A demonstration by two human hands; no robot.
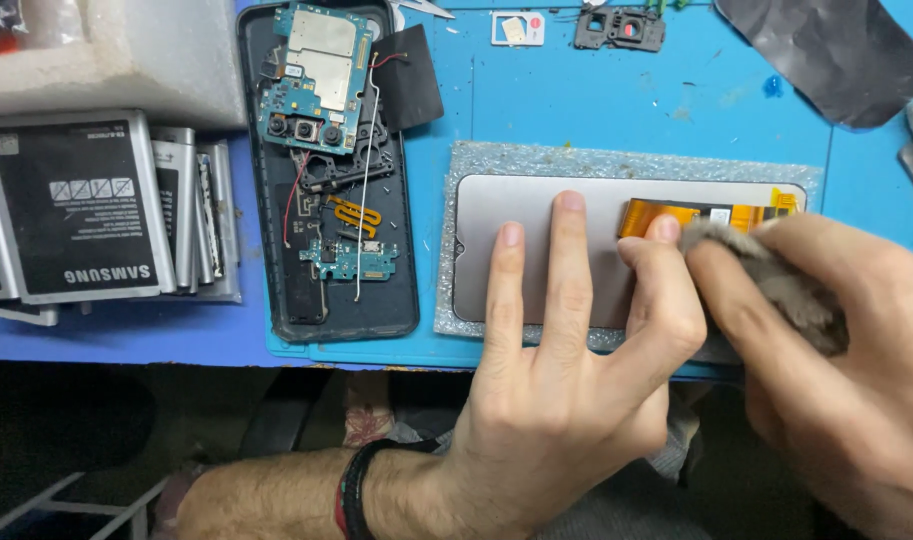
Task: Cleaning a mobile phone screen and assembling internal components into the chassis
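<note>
A phone screen panel (pixel 524 205) lies back side up on a sparkly grey pad (pixel 536 160), with an orange flex cable (pixel 676 215) along its right part. My left hand (pixel 566 350) rests flat on the panel, fingers spread and pressing it down. My right hand (pixel 836 350) grips a grey cloth (pixel 776 275) and holds it against the panel beside the flex cable. The right end of the panel is hidden under both hands.
An opened phone back shell (pixel 401 260) holds a blue circuit board (pixel 316 75) and loose parts. A stack of grey batteries (pixel 86 205) lies left, white foam (pixel 126 50) behind it. A camera frame (pixel 621 28), SIM tray (pixel 516 28) and dark sheet (pixel 826 55) lie on the blue mat (pixel 626 100).
</note>
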